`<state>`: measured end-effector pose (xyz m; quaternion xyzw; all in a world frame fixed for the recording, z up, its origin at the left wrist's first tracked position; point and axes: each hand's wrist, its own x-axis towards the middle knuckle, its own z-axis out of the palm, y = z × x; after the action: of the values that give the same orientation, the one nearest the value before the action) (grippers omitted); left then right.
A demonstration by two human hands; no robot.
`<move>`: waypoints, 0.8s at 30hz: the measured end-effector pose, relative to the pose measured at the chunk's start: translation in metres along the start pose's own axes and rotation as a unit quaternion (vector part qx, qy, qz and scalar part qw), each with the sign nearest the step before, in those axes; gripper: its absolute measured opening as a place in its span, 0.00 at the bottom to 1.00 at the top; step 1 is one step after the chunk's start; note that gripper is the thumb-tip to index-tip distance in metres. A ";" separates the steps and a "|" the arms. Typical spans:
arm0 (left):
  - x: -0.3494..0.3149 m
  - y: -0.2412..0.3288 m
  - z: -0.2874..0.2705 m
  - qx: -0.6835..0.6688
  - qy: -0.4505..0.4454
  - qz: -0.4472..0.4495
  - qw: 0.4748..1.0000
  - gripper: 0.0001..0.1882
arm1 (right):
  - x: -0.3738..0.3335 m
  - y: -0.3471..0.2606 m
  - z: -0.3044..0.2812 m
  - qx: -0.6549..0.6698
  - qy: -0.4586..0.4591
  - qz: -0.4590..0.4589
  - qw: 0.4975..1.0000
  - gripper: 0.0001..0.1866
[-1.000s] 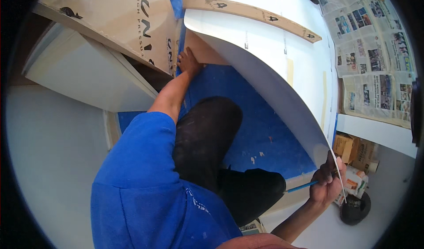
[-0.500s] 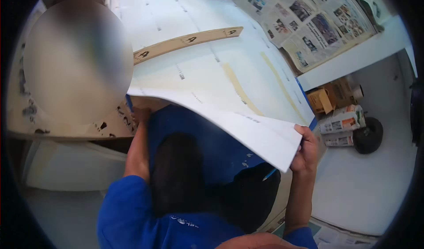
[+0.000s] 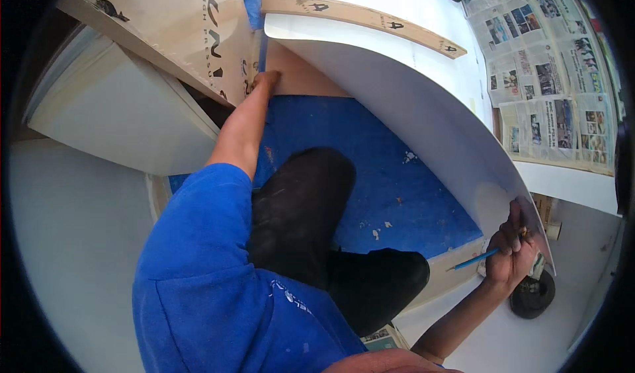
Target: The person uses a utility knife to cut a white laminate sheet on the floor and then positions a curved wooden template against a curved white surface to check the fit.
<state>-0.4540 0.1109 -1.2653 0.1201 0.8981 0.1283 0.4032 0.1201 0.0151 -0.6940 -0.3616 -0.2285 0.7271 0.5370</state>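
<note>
A large white laminate-like sheet [image 3: 423, 108] is lifted and bent in a curve, its glossy underside facing me. My right hand [image 3: 510, 257] is against that underside near the raised corner, fingers upward, with a thin blue pencil [image 3: 473, 259] lying through its closed fingers. Farther off, my left hand [image 3: 267, 81] reaches to the edge of a beige printed board [image 3: 178, 36], beside a brown panel [image 3: 301, 74] showing beneath the sheet. Its fingers are curled and partly hidden, so what they grip cannot be made out.
A flat wooden strip [image 3: 364, 24] lies across the sheet. Newspaper [image 3: 549, 75] covers a surface at right. Blue covering [image 3: 410, 194] with pale flecks lies under my bent legs. A pale panel [image 3: 119, 108] leans at left; a dark round object [image 3: 532, 295] sits on the right.
My right hand has shifted from pinching the sheet's corner edge to its underside, and the sheet is lifted higher, exposing more blue covering. The view has turned, showing more at left.
</note>
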 end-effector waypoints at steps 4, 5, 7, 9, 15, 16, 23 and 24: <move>-0.004 0.003 -0.019 -0.073 0.056 -0.001 0.996 0.40 | -0.007 -0.001 -0.016 0.029 0.027 0.004 0.999 0.08; -0.014 0.005 -0.021 -0.004 0.067 0.033 0.997 0.39 | -0.009 0.000 -0.019 0.053 0.061 -0.001 0.997 0.08; -0.113 0.022 0.046 -0.081 0.064 0.027 0.994 0.38 | -0.027 -0.013 -0.007 -0.038 0.139 -0.048 0.988 0.08; -0.095 0.002 0.008 -0.142 0.091 0.044 0.985 0.39 | -0.019 0.002 0.005 -0.134 0.114 -0.054 0.983 0.08; -0.084 0.001 -0.006 -0.095 0.121 0.092 0.984 0.46 | -0.010 0.009 0.027 -0.048 0.137 -0.028 0.989 0.10; -0.089 0.005 -0.002 -0.102 0.086 0.088 0.987 0.47 | -0.009 0.010 0.029 -0.060 0.163 -0.042 0.984 0.11; -0.048 0.004 -0.001 -0.042 0.070 0.101 0.991 0.50 | -0.003 0.013 -0.007 0.001 0.150 -0.002 0.989 0.12; -0.053 0.002 -0.004 -0.032 0.051 0.125 0.990 0.50 | -0.003 0.016 -0.003 0.003 0.172 -0.004 0.985 0.11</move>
<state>-0.4221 0.0953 -1.2255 0.2119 0.8908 0.2129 0.3410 0.1128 0.0074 -0.7063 -0.4789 -0.1317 0.6527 0.5721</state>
